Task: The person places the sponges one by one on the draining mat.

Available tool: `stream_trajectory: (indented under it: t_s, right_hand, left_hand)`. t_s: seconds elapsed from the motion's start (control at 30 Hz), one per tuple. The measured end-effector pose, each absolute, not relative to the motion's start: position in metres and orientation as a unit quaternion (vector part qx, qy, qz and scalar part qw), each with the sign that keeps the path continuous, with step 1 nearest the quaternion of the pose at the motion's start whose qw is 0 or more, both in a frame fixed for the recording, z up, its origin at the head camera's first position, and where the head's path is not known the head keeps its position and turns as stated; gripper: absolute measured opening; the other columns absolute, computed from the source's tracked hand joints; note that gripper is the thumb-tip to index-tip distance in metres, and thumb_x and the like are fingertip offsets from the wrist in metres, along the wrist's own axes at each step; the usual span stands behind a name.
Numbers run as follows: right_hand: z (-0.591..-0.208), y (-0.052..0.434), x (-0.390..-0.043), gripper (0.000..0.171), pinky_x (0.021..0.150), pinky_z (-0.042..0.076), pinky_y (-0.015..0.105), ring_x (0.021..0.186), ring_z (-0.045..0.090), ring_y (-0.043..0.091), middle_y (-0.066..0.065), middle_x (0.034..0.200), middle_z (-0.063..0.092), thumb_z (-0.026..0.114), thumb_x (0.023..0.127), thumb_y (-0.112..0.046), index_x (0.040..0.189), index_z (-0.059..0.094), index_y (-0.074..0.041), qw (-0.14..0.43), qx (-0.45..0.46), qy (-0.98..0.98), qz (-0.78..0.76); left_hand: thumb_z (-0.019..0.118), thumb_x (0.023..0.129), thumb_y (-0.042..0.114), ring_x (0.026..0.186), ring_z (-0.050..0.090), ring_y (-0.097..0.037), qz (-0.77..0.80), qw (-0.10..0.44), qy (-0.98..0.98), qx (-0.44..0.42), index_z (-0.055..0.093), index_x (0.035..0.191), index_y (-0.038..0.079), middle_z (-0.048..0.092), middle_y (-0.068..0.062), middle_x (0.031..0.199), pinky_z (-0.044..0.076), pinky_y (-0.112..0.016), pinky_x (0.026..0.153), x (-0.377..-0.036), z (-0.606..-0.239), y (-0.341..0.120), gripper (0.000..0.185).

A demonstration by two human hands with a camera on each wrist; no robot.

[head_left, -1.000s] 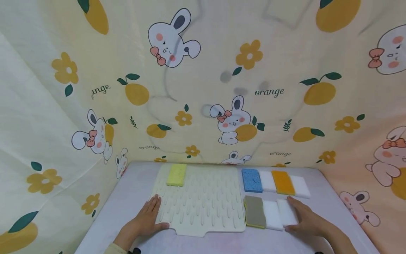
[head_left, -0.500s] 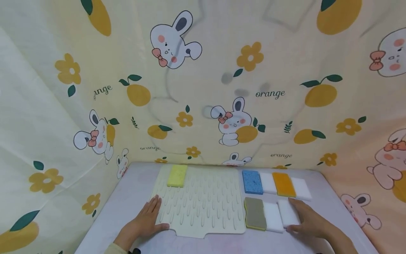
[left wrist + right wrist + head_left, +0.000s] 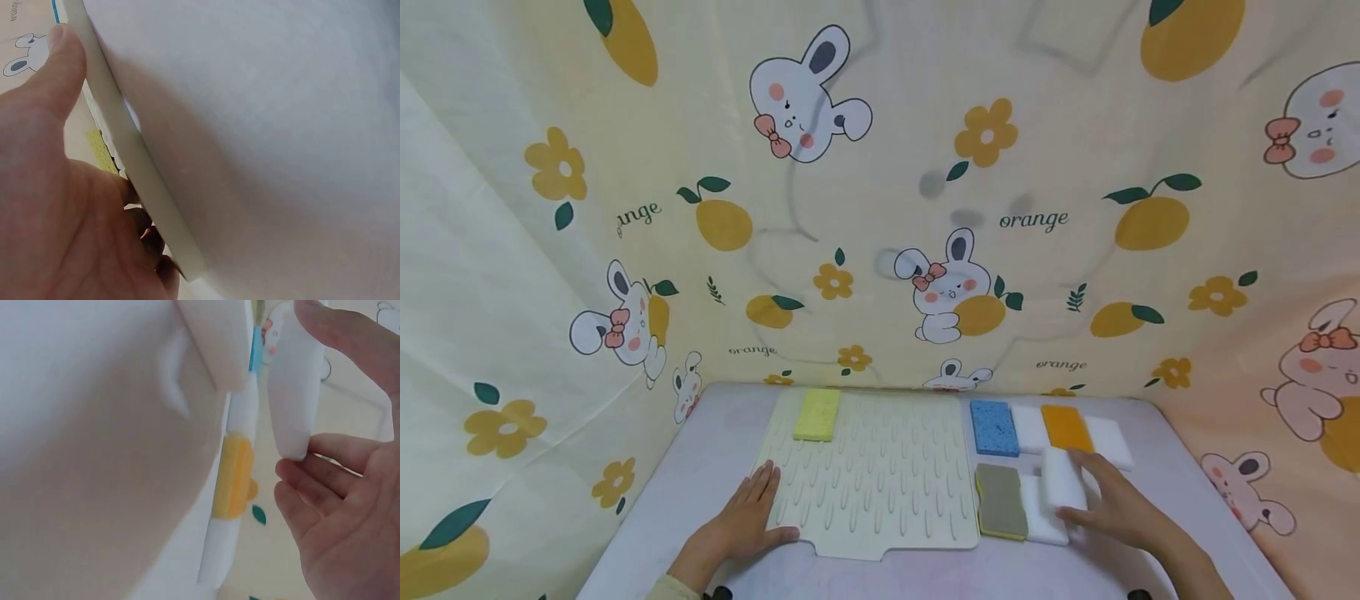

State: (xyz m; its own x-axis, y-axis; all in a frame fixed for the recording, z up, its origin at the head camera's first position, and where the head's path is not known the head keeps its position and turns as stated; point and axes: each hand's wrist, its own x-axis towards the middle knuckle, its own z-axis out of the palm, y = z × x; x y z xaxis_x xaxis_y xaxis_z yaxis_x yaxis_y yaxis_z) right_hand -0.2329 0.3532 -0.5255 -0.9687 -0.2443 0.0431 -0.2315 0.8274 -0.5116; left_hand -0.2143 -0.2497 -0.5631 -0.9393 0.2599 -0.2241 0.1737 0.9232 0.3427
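Cream cloth (image 3: 880, 125) printed with rabbits, flowers and oranges is hanging behind and beside a pale tabletop (image 3: 640, 542); twelve o'clock is lying at the far edge as the head camera sees it. Beginning at the left, a person's left hand (image 3: 743, 514) is resting at eight o'clock on a white ridged board (image 3: 872, 500), its fingers lying straight over the side edge and its thumb reaching toward the front one; it is touching the board without clenching. Pale yellow, a sponge (image 3: 817, 415) is lying flat at eleven o'clock on the board. Just off the board, at two o'clock, a blue sponge (image 3: 995, 428) is lying, and nearer, between three and four, a grey-topped sponge (image 3: 1001, 502). At three o'clock from the blue one, a white block (image 3: 1028, 428) is lying, and a front white block (image 3: 1039, 508) is sitting beside the grey. An orange sponge (image 3: 1067, 428) is coming next in the far row. Below it, at six o'clock, the right hand (image 3: 1118, 505) is pinching a tilted white block (image 3: 1063, 483) between thumb and fingers, holding it off the tabletop. At two o'clock from that grip, another white block (image 3: 1109, 442) is ending the far row.
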Motion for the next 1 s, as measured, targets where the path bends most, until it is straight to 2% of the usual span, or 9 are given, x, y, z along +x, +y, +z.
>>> stream_trajectory:
  t_s: [0.33,0.73,1.0]
  right_hand:
    - [-0.524,0.322,-0.237,0.116,0.114,0.033,0.081,0.148,0.033,0.061,0.037,0.165,0.033,0.09,0.083,-0.057,0.162,0.034,0.007,0.023,-0.126,0.951,-0.281]
    - [-0.51,0.279,-0.241,0.121,0.111,0.041,0.079,0.148,0.036,0.058,0.035,0.167,0.03,0.093,0.08,-0.057,0.166,0.031,0.001,0.039,-0.128,0.948,-0.289]
    - [-0.515,0.261,-0.249,0.12,0.113,0.04,0.077,0.148,0.038,0.057,0.034,0.166,0.035,0.092,0.08,-0.058,0.165,0.033,0.002,0.003,-0.152,0.945,-0.291]
  left_hand:
    - [0.071,0.094,0.067,0.163,0.012,-0.048,0.174,0.134,0.969,0.117,0.021,0.165,-0.012,0.013,-0.033,0.174,0.014,-0.062,0.133,-0.212,-0.56,-0.249,0.118]
    - [0.072,0.092,0.069,0.164,0.01,-0.047,0.174,0.138,0.968,0.114,0.02,0.166,-0.011,0.011,-0.032,0.175,0.012,-0.061,0.133,-0.213,-0.559,-0.248,0.12]
    - [0.072,0.093,0.067,0.162,0.011,-0.05,0.181,0.136,0.966,0.124,0.02,0.165,-0.013,0.011,-0.035,0.174,0.012,-0.064,0.132,-0.211,-0.559,-0.249,0.12]
